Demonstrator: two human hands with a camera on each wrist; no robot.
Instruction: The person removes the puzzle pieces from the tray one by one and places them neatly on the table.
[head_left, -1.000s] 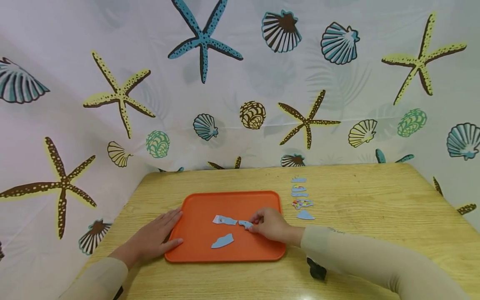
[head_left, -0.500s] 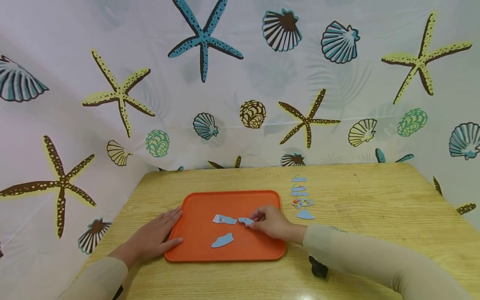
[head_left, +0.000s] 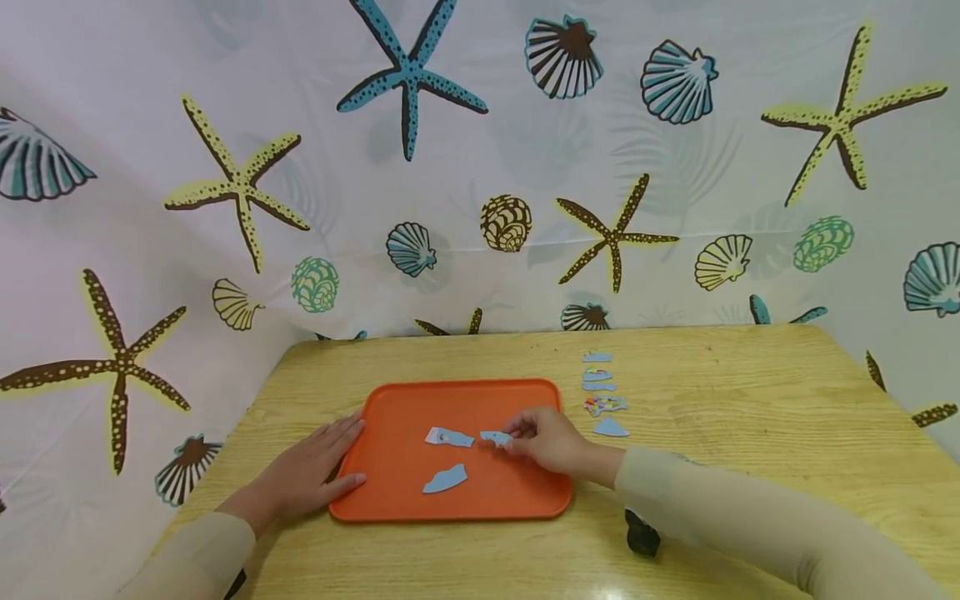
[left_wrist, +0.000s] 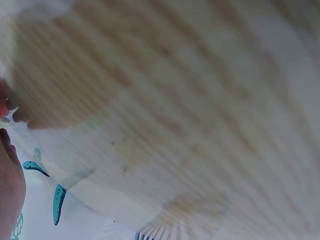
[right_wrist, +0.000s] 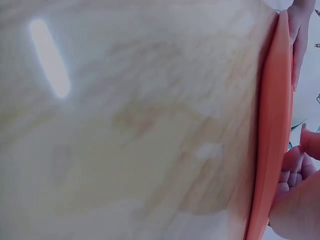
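My right hand (head_left: 551, 442) pinches a small light-blue torn-edged piece (head_left: 495, 437), like a flat puzzle piece, between thumb and fingers over the orange tray (head_left: 397, 408). Just left of it, across a narrow gap, lies a blue piece with a white end (head_left: 450, 437). A plain blue piece (head_left: 446, 479) lies nearer the front of the tray. My left hand (head_left: 307, 471) rests with straight fingers on the tray's left rim, thumb along the tray's near-left part. In the right wrist view the tray's side wall (right_wrist: 275, 115) hides the piece.
Right of the tray, several more pieces form a column on the wooden table (head_left: 750, 417), among them a multicoloured piece (head_left: 603, 406) and a blue triangular one (head_left: 611, 427). A patterned curtain (head_left: 465, 167) with shells and starfish hangs behind the table.
My right hand has shifted slightly right with the pinched piece, whose tilt has changed and whose gap to its neighbour is a little wider. The left hand stays at the tray rim.
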